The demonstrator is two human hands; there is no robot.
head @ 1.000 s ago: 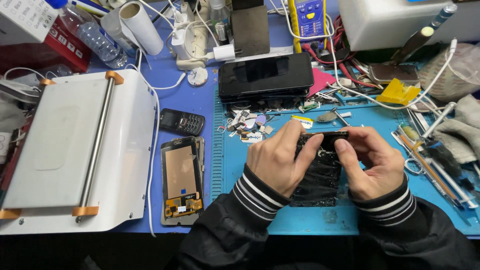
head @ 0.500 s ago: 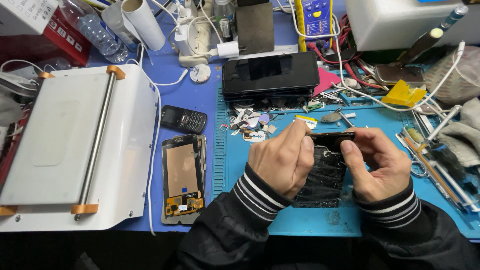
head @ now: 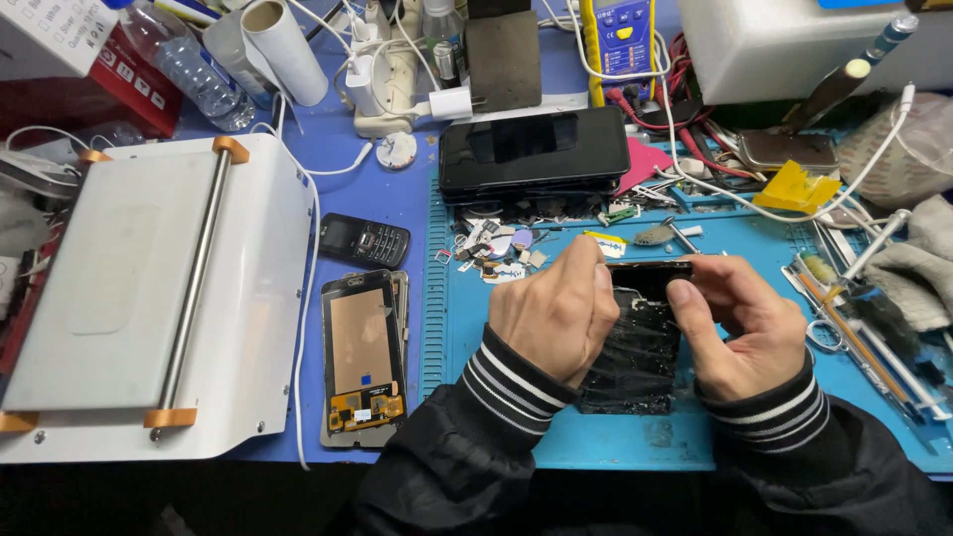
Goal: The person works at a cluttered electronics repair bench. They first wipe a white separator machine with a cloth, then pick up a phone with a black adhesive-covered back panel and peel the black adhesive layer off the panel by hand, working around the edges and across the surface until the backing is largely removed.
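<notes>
On the blue work mat (head: 516, 397), your left hand (head: 556, 313) and right hand (head: 740, 323) together grip the shattered black phone (head: 635, 367).

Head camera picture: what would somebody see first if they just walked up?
Two hands, left hand and right hand, grip a cracked black phone screen on the blue work mat. A big white machine with a metal roller fills the left side, with an opened phone lying beside it.
</notes>
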